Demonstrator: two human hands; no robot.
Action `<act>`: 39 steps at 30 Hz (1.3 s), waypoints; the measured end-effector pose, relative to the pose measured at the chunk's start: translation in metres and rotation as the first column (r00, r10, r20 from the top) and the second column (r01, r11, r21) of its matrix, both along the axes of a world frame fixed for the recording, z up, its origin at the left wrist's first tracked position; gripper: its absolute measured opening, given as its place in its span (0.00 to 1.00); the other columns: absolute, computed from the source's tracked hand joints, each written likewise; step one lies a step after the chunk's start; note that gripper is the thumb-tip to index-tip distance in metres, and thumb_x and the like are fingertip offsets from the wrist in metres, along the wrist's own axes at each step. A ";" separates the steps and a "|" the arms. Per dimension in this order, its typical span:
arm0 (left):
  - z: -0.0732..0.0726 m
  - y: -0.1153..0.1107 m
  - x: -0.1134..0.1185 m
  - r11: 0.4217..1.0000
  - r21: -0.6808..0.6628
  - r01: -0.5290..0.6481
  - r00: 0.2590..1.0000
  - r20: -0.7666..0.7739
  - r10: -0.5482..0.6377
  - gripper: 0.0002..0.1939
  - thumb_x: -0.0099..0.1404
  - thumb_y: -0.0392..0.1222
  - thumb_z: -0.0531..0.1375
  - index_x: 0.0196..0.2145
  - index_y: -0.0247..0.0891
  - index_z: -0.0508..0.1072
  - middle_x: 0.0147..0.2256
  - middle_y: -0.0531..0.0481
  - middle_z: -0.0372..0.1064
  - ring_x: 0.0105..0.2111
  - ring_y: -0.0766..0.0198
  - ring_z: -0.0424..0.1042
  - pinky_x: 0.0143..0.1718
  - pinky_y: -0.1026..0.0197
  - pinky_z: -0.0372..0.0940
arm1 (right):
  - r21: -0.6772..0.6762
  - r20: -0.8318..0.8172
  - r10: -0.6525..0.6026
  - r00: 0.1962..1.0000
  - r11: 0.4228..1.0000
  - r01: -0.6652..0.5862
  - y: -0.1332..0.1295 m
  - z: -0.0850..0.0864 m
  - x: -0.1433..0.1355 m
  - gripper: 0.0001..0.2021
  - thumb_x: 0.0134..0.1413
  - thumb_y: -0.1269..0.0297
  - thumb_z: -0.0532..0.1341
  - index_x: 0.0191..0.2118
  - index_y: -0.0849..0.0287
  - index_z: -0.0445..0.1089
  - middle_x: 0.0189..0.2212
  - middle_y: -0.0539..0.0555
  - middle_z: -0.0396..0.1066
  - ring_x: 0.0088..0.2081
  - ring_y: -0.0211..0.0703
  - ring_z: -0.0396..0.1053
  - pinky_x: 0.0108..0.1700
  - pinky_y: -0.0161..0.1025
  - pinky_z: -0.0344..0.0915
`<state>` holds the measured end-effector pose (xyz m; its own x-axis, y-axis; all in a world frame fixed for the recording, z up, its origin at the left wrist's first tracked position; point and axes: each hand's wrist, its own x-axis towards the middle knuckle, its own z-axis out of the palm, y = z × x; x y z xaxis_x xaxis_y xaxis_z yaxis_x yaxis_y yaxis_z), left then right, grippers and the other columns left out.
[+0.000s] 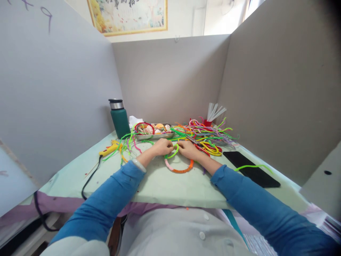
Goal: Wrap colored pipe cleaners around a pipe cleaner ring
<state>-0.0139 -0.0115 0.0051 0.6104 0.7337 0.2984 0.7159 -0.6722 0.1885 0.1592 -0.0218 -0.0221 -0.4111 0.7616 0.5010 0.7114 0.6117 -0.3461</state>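
Observation:
At the middle of the table my left hand (163, 147) and my right hand (187, 148) face each other a short way apart, fingers pinched. Between them a bright green fuzzy stem (175, 152) curves in a small loop, its ends at my fingertips. Below it lies a ring wrapped in pink and orange (183, 171); my hands cover part of its upper side. Whether my fingers also touch the ring cannot be made out.
Behind my hands are a metal tray (160, 136) of shells and a heap of coloured stems (205, 131). A green bottle (119, 122) and yellow glue gun (109, 149) with a cable stand left; a black phone-like slab (252, 169) lies right.

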 end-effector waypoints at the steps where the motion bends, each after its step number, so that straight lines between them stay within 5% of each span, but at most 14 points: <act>1: 0.000 0.000 0.000 1.000 -0.003 0.000 1.000 -0.002 0.000 0.15 0.55 0.43 0.51 0.26 0.32 0.74 0.22 0.50 0.68 0.22 0.69 0.59 0.24 0.68 0.52 | 0.000 0.002 0.001 1.000 1.000 -0.001 0.000 0.000 0.000 0.11 0.51 0.68 0.51 0.23 0.62 0.66 0.21 0.51 0.67 0.23 0.34 0.58 0.26 0.31 0.48; 12: -0.002 0.002 0.000 1.000 0.019 0.002 1.000 -0.013 -0.002 0.16 0.55 0.44 0.51 0.26 0.32 0.74 0.22 0.51 0.68 0.21 0.70 0.58 0.23 0.67 0.50 | -0.013 0.013 -0.011 1.000 1.000 0.011 -0.002 0.001 -0.001 0.11 0.52 0.68 0.51 0.24 0.63 0.67 0.22 0.51 0.68 0.23 0.34 0.58 0.26 0.31 0.48; 26: 0.001 0.003 0.001 0.986 -0.168 0.007 0.993 0.118 0.013 0.16 0.57 0.44 0.51 0.24 0.32 0.73 0.23 0.50 0.70 0.23 0.68 0.63 0.26 0.68 0.56 | -0.011 -0.038 -0.004 0.999 1.000 0.003 -0.004 0.003 -0.001 0.11 0.52 0.69 0.50 0.26 0.63 0.68 0.23 0.52 0.69 0.24 0.34 0.60 0.26 0.30 0.49; 35: 0.005 -0.003 0.002 0.985 -0.169 -0.021 0.991 0.126 0.043 0.16 0.57 0.45 0.51 0.23 0.31 0.72 0.22 0.49 0.70 0.22 0.68 0.63 0.25 0.68 0.56 | 0.013 -0.066 0.011 0.998 1.000 -0.010 -0.001 0.001 -0.001 0.11 0.52 0.68 0.50 0.26 0.62 0.69 0.23 0.51 0.69 0.24 0.35 0.60 0.26 0.31 0.50; 39: 0.001 0.000 0.002 0.989 -0.147 -0.024 0.984 0.173 0.049 0.13 0.57 0.44 0.53 0.31 0.32 0.72 0.24 0.50 0.71 0.23 0.68 0.66 0.27 0.68 0.58 | 0.012 -0.082 0.005 0.997 1.000 -0.004 0.000 0.001 0.001 0.11 0.52 0.67 0.51 0.26 0.62 0.69 0.23 0.51 0.69 0.24 0.35 0.59 0.26 0.31 0.49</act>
<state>-0.0117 -0.0112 0.0058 0.5295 0.7977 0.2885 0.6865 -0.6028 0.4066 0.1600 -0.0222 -0.0214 -0.3716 0.7533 0.5426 0.6779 0.6195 -0.3958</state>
